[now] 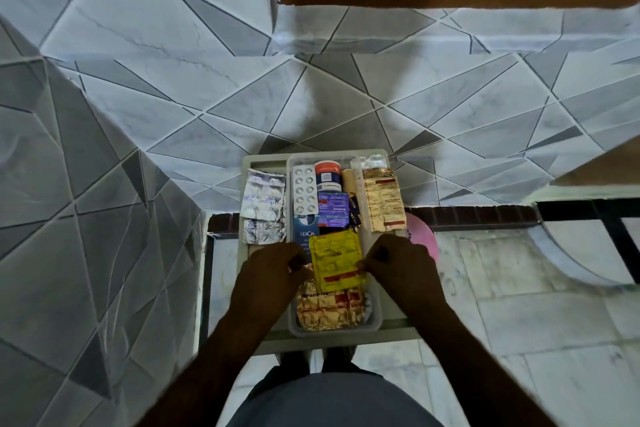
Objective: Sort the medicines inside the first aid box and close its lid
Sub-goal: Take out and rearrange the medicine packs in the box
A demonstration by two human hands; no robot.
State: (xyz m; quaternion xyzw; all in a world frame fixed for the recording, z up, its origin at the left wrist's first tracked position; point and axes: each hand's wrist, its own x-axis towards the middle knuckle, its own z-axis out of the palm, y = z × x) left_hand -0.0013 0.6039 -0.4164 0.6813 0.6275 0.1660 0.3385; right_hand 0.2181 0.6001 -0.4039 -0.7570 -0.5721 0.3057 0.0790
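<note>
On the far left, crumpled silver pill strips (265, 198) lie on a flat grey tray (263, 336), just beside the first aid box (332, 332) but not in it. The box is a see-through tub that sits on the tray, and it has no lid on it. The left hand (273, 267) is over the box's left wall. Its grip is curled up tight at the left edge of a yellow pill strip (334, 260), but I cannot tell if it is holding that strip. Inside the box, at the far end, there is a white pack of round pills (304, 191), then a little bottle with a red cap (327, 172) and a purple box (332, 210) below it. A blue box (304, 232) lies between the white pack and the left hand. The yellow pill strip is in the middle, held up over the other things. Under it, at the near end of the box, lie gold pill strips (329, 312). Another gold strip (384, 199) lies along the box's right side. The right hand (398, 263) has its grip pinched on the yellow strip's right edge. A pink thing (420, 236) peeks out behind that hand.
</note>
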